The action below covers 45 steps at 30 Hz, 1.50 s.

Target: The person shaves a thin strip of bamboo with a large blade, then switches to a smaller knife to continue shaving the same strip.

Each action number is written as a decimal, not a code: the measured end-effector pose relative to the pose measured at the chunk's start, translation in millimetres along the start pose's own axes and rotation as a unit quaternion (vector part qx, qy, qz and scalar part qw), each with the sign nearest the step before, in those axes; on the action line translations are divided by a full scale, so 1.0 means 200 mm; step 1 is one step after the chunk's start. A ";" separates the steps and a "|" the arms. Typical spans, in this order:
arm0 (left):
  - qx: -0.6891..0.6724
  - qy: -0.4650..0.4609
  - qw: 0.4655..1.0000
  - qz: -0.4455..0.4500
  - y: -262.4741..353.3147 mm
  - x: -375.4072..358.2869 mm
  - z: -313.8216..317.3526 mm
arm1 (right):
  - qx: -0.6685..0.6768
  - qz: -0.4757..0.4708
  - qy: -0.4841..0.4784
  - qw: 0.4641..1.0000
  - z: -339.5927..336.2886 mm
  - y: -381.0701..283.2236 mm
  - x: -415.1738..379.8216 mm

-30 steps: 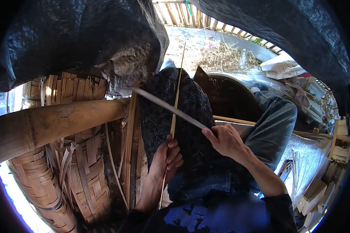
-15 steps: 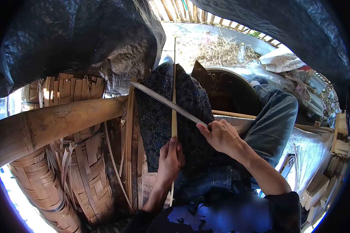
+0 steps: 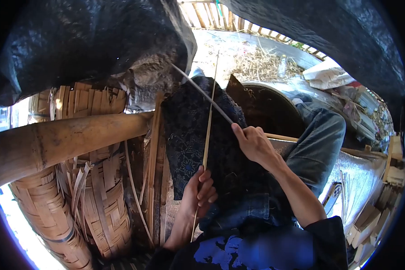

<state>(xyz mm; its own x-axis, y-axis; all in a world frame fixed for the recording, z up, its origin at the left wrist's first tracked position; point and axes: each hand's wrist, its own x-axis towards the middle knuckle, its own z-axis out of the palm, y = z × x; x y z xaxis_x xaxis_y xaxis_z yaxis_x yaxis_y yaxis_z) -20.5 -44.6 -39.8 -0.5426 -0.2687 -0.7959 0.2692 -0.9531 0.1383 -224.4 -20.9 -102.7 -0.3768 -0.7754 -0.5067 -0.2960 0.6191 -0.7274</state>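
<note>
A long thin bamboo strip [image 3: 207,146] is gripped low down by my left hand [image 3: 200,191], its fingers wrapped round it. It slants up and away, and its tail comes out below the fist. My right hand [image 3: 257,145] is closed on the handle of a long knife [image 3: 200,91], thumb laid forward toward the blade; the handle itself is hidden in the fist. The narrow blade points up to the left and crosses the upper part of the strip. Beneath both lies a dark patterned cloth [image 3: 184,155] spread over my lap.
A thick bamboo pole [image 3: 76,135] reaches in from the left, above woven bamboo baskets [image 3: 49,207]. Upright slats [image 3: 155,180] stand beside my left arm. Beyond the cloth is a large dark round container [image 3: 270,105]. Wood pieces [image 3: 368,220] are piled at right. Dark sheeting [image 3: 99,40] hangs overhead.
The knife has slid farther up the strip, and its blade now shows narrower, turned more edge-on. The strip has tilted to the right at its far end, and my left hand has shifted slightly down.
</note>
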 end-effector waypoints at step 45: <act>0.724 0.186 0.607 0.270 0.12 -0.08 0.12 | -0.030 -0.068 -0.049 0.996 -0.07 0.08 -0.16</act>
<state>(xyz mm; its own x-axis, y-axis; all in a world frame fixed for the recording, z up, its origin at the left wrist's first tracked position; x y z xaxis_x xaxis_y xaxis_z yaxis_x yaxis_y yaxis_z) -24.7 -67.6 -9.0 -0.3957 -0.8031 -0.4455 -0.7998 0.0629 0.5970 -228.7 16.2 -91.7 -0.2425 -0.8594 -0.4501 -0.3910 0.5112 -0.7653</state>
